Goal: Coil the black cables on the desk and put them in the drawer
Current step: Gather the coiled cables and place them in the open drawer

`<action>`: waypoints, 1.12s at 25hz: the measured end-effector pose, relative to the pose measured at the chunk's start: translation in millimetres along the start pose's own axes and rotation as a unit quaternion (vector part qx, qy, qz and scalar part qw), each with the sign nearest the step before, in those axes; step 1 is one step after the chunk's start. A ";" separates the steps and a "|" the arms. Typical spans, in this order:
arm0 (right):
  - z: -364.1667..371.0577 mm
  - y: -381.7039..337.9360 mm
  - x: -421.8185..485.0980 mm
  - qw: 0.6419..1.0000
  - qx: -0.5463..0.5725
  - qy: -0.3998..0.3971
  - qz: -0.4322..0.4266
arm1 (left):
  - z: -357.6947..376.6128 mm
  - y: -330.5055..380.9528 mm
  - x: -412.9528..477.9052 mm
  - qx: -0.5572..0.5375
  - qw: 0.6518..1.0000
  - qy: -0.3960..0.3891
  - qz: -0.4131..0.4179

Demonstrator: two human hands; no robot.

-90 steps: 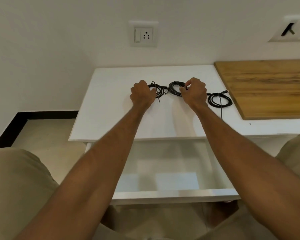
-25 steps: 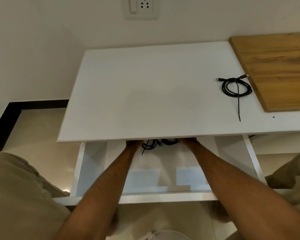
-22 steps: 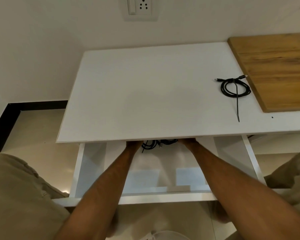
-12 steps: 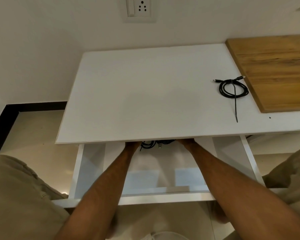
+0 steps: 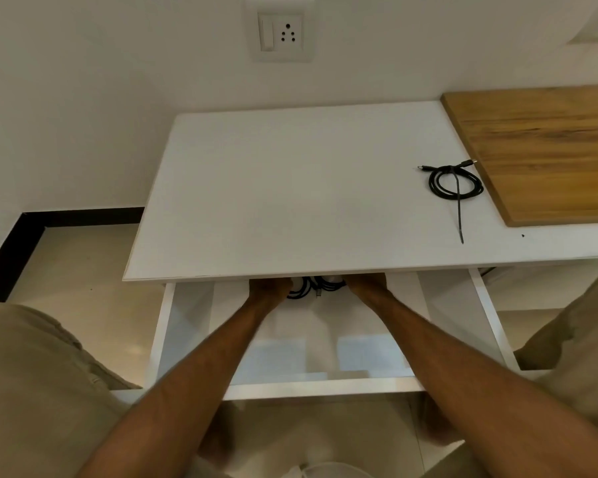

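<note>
Two coiled black cables (image 5: pixel 313 288) sit at the back of the open white drawer (image 5: pixel 321 388), half hidden under the desk's front edge. My left hand (image 5: pixel 269 290) grips the left coil. My right hand (image 5: pixel 366 283) grips the right coil. The desk top covers the fingertips of both hands. A third coiled black cable (image 5: pixel 455 182) lies alone on the white desk (image 5: pixel 290 188) at the right, with one loose end trailing toward me.
A wooden board (image 5: pixel 546 150) lies on the desk's right side, just past the third cable. A wall socket (image 5: pixel 280 32) is above the desk. My knees flank the drawer on both sides.
Both hands carried the two coils from the desk top down into the drawer. Over the last second they have stayed at the drawer's back, reaching slightly farther in. The third cable has not moved.
</note>
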State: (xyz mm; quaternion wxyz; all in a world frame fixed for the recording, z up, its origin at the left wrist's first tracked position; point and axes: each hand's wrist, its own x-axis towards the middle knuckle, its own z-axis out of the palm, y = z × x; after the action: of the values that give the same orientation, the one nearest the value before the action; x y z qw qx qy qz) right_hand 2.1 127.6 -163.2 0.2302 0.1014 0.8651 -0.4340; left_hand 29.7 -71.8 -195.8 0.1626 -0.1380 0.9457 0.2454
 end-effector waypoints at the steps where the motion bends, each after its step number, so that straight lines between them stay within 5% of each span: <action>1: 3.6 -0.4 -2.7 1.000 -0.023 0.013 -0.013 | -0.9 3.5 0.5 0.048 0.999 -0.007 0.021; 6: 8.7 -7.2 -42.0 0.977 -0.142 0.053 -0.150 | -34.2 31.8 -35.0 0.242 0.947 -0.190 0.095; 9: -4.6 -26.5 -57.0 0.941 -0.276 -0.061 -0.188 | -58.6 50.0 -64.5 0.267 0.925 -0.210 0.169; 12: -30.1 -62.7 -77.5 0.864 -0.406 -0.265 -0.135 | -101.6 71.9 -86.0 0.157 0.914 -0.342 0.152; 14: -54.9 -83.7 -92.0 0.862 -0.341 -0.358 -0.114 | -136.6 82.7 -95.3 0.058 0.918 -0.354 0.168; 16: -83.2 -95.7 -99.5 0.888 -0.253 -0.362 -0.127 | -156.3 86.3 -93.1 -0.038 0.937 -0.284 0.201; 18: -107.2 -101.1 -97.4 0.934 -0.141 -0.285 -0.161 | -161.0 82.0 -85.3 -0.128 0.955 -0.172 0.206; 21: -123.9 -88.8 -72.1 0.977 -0.030 -0.020 -0.211 | -150.3 69.8 -62.2 -0.113 0.965 0.025 0.234; 24: -123.4 -63.3 -42.8 0.938 -0.066 0.232 -0.248 | -138.4 61.4 -44.4 -0.114 0.959 0.116 0.233; 28: -124.9 -49.8 -28.1 0.903 -0.158 0.328 -0.227 | -127.6 57.1 -31.8 -0.086 0.955 0.164 0.232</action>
State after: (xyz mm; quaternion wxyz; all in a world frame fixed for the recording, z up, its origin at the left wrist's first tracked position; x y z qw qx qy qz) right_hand -30.8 197.8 -49.9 -0.1584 0.0011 0.9486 -0.2740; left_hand 8.5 -83.0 -54.5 -0.0686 0.0330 0.9408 0.3303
